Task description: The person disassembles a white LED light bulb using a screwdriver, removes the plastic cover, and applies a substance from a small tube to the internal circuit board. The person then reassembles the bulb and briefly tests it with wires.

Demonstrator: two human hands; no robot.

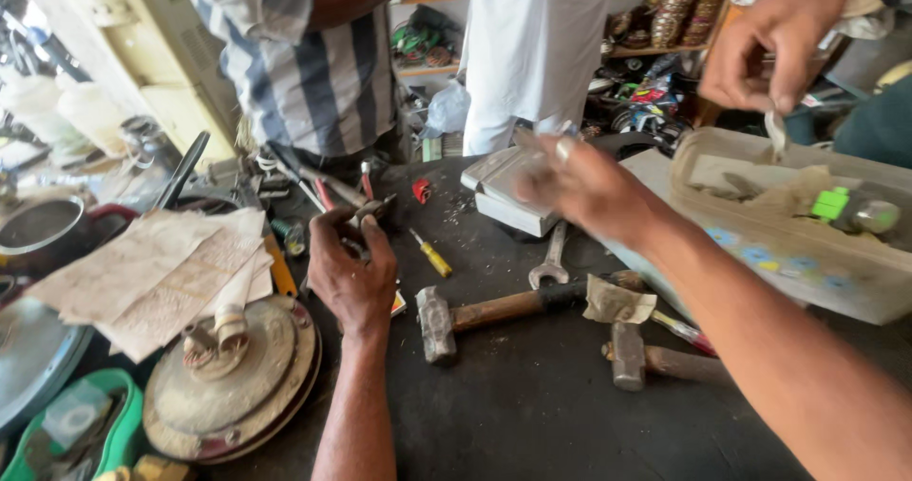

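Head view, one picture. Just left of the frame's centre the person's left hand (350, 270) lies back-up on the dark workbench (532, 405), fingers curled shut around a small grey metal part (366, 215) whose end pokes out above the knuckles. It looks like a short, stiff fitting: solid metal, probably heavier than its size suggests and maybe greasy, so a firm pinch round its body, as here, seems the safest hold.

Right of centre, the right hand (579, 182) reaches toward the upper middle, blurred by motion. It is near or over a pale grey boxy housing (503, 191) and something shiny shows at the fingers, but I cannot tell how far open the hand is or whether it grips anything.

In the upper right corner another person's hand (769, 49) pinches a small pale piece above a clear plastic tub (807, 253) of odds and ends, a green cap among them.

On the bench below centre lie a hammer with a wooden handle (484, 312), a second hammer (655, 358), an open-ended spanner (551, 258) and a yellow-handled screwdriver (432, 255). At lower left sits a worn round metal disc (237, 377) with creased brown paper (152, 272) above it. Two people stand behind the bench at the top, one in a striped shirt (304, 63), one in white (532, 44)
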